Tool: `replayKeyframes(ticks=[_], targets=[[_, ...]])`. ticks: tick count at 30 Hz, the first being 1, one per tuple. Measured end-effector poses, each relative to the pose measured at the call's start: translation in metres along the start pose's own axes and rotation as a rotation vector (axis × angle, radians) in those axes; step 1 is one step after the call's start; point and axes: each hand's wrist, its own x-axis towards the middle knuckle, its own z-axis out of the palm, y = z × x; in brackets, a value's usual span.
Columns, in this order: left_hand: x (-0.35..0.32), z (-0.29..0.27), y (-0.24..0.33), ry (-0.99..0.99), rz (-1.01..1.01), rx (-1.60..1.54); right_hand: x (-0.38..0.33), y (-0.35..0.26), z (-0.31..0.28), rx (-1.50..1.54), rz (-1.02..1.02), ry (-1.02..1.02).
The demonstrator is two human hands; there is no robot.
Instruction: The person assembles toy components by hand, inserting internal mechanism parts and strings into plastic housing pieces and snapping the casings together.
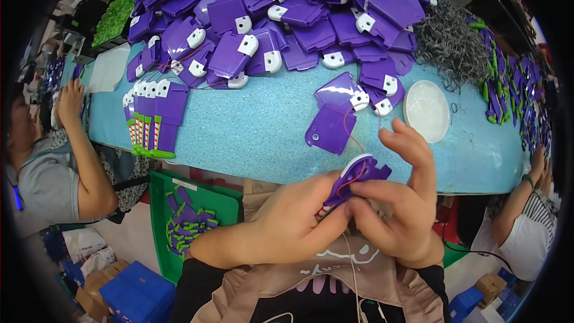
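- both hands are meeting just below the table edge, nearest the lens: the left hand (pixel 281 227) is pinching a purple plastic piece (pixel 359 174) from beneath, fingers closed narrow on it.
- the right hand (pixel 397 209) is gripping the same piece from the other side, index finger lifting free.
- a thin red wire (pixel 353 137) is trailing from it up to a purple housing (pixel 330 130) lying on the blue table (pixel 251 131).
- beyond, a white dish (pixel 426 110) and a heap of purple parts (pixel 287 18) are sitting.
- risk, as i judge it: pulling the piece away could be straining or snapping the wire, or dragging the housing off the edge.
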Motion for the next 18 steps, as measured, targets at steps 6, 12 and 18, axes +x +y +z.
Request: replayKeyframes(ticks=[6,12,18], targets=[[0.003,-0.002,0.003,-0.153,-0.011,0.071,-0.001,0.007,-0.004,0.404,0.294,-0.106],[-0.002,-0.001,-0.004,-0.235,0.021,0.062,-0.003,0.014,-0.003,0.562,0.344,-0.232],[-0.008,0.001,0.008,0.035,-0.226,-0.299,-0.010,0.063,-0.053,0.095,0.527,0.393]])
